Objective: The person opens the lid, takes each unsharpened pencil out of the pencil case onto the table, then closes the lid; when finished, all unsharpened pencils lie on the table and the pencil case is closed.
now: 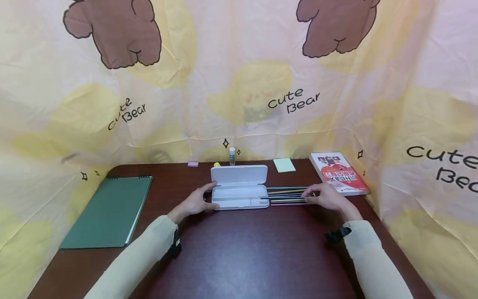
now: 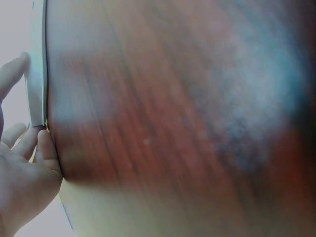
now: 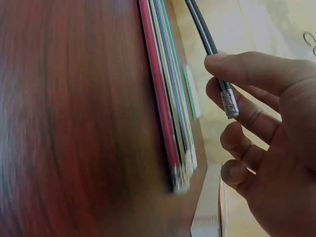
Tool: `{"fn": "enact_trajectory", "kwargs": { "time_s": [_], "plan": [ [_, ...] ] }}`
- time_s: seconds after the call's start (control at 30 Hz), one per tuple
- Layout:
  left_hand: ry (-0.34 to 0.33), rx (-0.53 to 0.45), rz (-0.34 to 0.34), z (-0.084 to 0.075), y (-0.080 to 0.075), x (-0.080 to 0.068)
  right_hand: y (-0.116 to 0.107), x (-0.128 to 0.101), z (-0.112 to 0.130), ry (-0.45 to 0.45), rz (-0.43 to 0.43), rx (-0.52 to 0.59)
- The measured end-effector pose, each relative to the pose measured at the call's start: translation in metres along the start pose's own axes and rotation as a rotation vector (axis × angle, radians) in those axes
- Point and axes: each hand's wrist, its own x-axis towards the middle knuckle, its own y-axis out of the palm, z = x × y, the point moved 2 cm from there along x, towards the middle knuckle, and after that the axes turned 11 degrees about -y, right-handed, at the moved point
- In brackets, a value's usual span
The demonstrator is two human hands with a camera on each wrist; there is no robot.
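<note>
A white pencil case point(image 1: 239, 201) lies with its lid point(image 1: 239, 175) raised. At its left end my left hand point(image 1: 196, 202) grips the case, thumb at the near corner and fingers at the end; the left wrist view shows the case wall point(image 2: 37, 74) between them. My right hand point(image 1: 328, 199) pinches a dark striped pencil point(image 3: 202, 27) between thumb and index finger near its metal-capped end. That pencil's far end reaches over the case's right part. Below it, several pencils point(image 3: 160, 89) lie side by side on the table, right of the case.
A green spiral-bound pad point(image 1: 108, 211) lies at the left. Behind the case stand a glue stick point(image 1: 232, 157), a pink eraser point(image 1: 193, 164) and a partly hidden yellow thing point(image 1: 217, 165). Pale green sticky notes point(image 1: 284, 165) and a book point(image 1: 337, 174) lie at the back right.
</note>
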Motion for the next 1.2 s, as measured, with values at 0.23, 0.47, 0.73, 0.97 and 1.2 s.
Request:
{"fn": "enact_trajectory", "kwargs": {
  "time_s": [0.23,0.47,0.73,0.97,1.2],
  "plan": [
    [-0.003,0.004,-0.005,0.0,0.0,0.001,-0.006,-0.015,-0.016,0.034,0.003,0.012],
    [-0.001,0.004,0.001,-0.001,0.0,0.0,-0.007,-0.024,-0.028,0.033,0.01,0.003],
    [0.003,-0.001,-0.003,-0.002,0.0,0.0,-0.007,-0.026,-0.034,0.043,0.017,0.019],
    [-0.009,0.002,-0.006,-0.001,0.0,-0.001,-0.003,-0.025,-0.034,0.04,0.011,0.009],
    [0.002,0.01,-0.008,-0.002,0.0,0.0,-0.003,-0.022,-0.035,0.08,0.014,0.014]
  ]
}}
